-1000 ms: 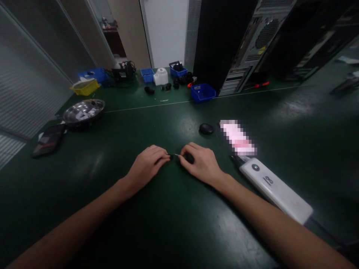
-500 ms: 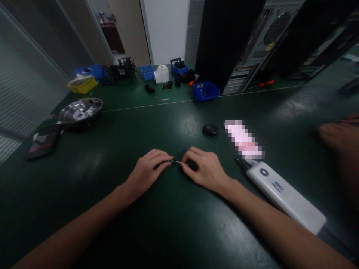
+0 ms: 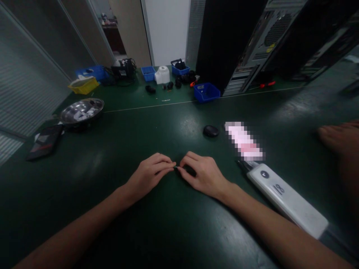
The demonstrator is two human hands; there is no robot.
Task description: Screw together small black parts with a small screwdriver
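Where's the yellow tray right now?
In the head view, the yellow tray sits at the back left of the green table, beyond the metal bowl, in front of a blue tray.

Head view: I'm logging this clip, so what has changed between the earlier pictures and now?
The left hand and right hand have drawn closer together, now almost meeting. Since the first picture, another person's hand has come in at the right edge. Nothing was visibly grasped or released; the black mouse and white device stayed put.

On the bench (image 3: 131, 134), a metal bowl (image 3: 70, 111) held pale scraps (image 3: 81, 114) near a yellow bin (image 3: 87, 88); what seemed a black mouse (image 3: 211, 131) lay well apart.
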